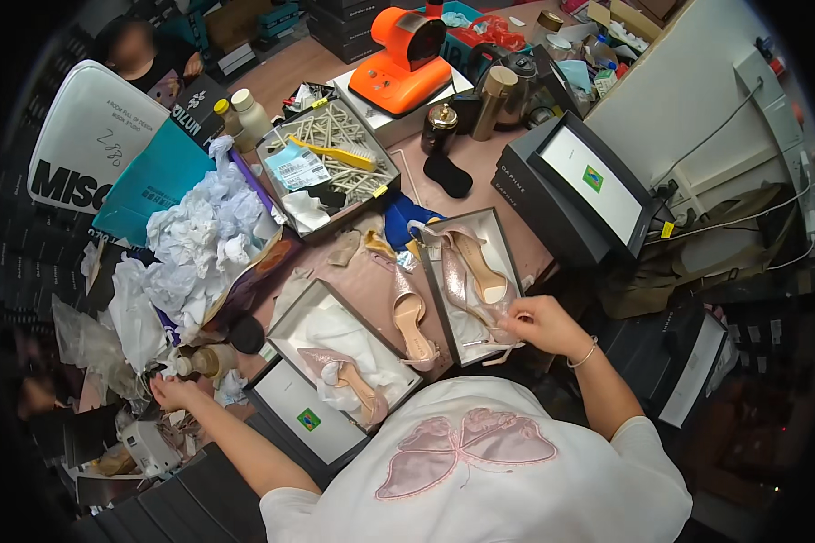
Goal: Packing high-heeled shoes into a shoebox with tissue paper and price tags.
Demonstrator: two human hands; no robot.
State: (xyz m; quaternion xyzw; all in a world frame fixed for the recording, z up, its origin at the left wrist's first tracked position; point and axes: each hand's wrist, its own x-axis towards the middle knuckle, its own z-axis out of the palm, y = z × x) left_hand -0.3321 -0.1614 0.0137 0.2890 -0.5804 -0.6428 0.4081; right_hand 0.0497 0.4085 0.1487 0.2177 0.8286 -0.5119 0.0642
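Observation:
My right hand (536,323) pinches the thin strap of a pink high-heeled shoe (469,271) that lies in an open shoe box (501,237) on the right of the table. My left hand (174,391) reaches far to the left, fingers resting among clutter beside a small brown bottle (205,361); what it holds, if anything, is hidden. A second pink shoe (410,317) lies on the table between the boxes. A third shoe (349,377) sits on white paper in another open box (290,312) in front of me.
A heap of crumpled white tissue paper (199,240) covers the left side. A tray of sticks (335,163), an orange machine (406,56), flasks and black shoe boxes (570,185) stand behind. Another person (145,54) sits at the far left.

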